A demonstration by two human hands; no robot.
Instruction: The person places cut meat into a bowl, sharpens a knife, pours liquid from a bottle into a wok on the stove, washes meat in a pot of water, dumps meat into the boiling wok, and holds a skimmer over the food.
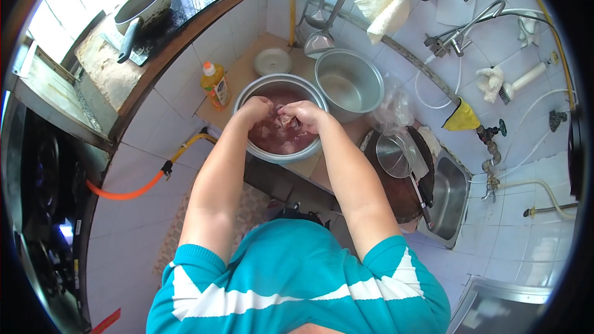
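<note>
The left hand [258, 109] and the right hand [304, 115] are lowered together into a metal pot [279, 159], over its middle and far part. A pale piece of meat [288, 122] is held by the partly closed right hand, just above the reddish liquid [267, 142] in the pot. The left hand is curled inward just beside it; its fingertips are hidden, so whether anything is gripped there cannot be told. More pale lumps are seen in the liquid.

The pot is set on a tan tabletop [249, 62]. To its left a yellow bottle [215, 89] with an orange cap is stood upright, and behind it a whitish round dish [273, 60] is placed. A second metal pot [350, 80] is set behind and to the right, with a clear plastic bag [393, 106] beside it. Farther right, a wire strainer [394, 153] is laid over a dark round board [388, 195], next to a steel sink [447, 201].
</note>
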